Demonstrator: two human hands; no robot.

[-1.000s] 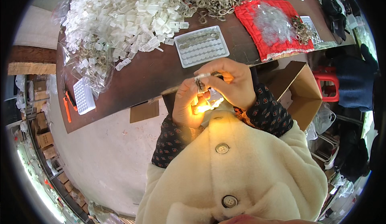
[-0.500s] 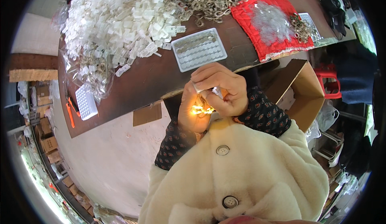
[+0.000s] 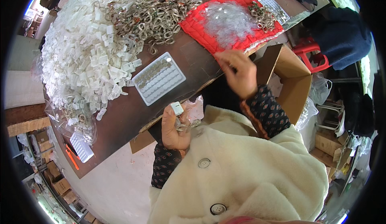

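Observation:
My left hand (image 3: 175,132) is closed around a small white plastic battery box (image 3: 177,108), held upright off the table's front edge. Thin looped wire (image 3: 185,125) hangs by its palm, and no light shows on it. My right hand (image 3: 242,76), a little blurred, reaches out to the near corner of a red quilted cloth (image 3: 207,43). Its fingers are bent but look apart, with nothing visible in them. On that cloth lies a heap of clear plastic pieces (image 3: 227,24), beyond the fingertips. A white tray (image 3: 164,88) of round, coin-like cells rests on the table beyond my left hand.
A large pile of white battery boxes (image 3: 80,43) covers the table's left side, with coiled wire lights (image 3: 157,18) beside it. Orange-handled pliers (image 3: 72,157) and another white tray (image 3: 81,146) lie at the left edge. An open carton (image 3: 291,79) and red stool (image 3: 311,55) stand right.
My hands have parted: the right has moved away to the red cloth, while the left keeps the battery box. The wire's yellow glow has gone out. The view has shifted.

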